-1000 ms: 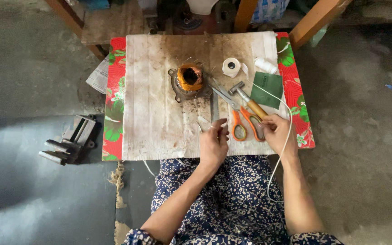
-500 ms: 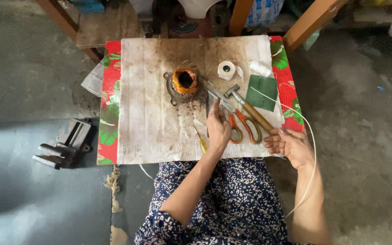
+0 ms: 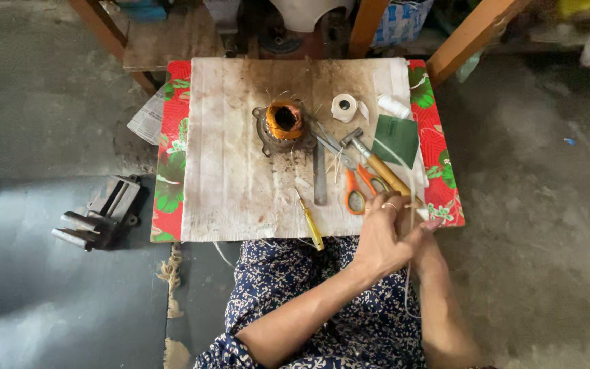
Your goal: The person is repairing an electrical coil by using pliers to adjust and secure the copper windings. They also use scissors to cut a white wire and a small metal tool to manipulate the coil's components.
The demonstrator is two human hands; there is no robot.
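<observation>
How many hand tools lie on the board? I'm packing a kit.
4: a yellow screwdriver at the near edge, a flat file mid-board, orange scissors and a hammer to the right. The hands may hide more.

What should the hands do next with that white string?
Probably draw the white string taut toward the body. Both the left hand and the right hand meet at the table's near right corner, pinching it, and it hangs slack below, beside the hammer and scissors.
</observation>
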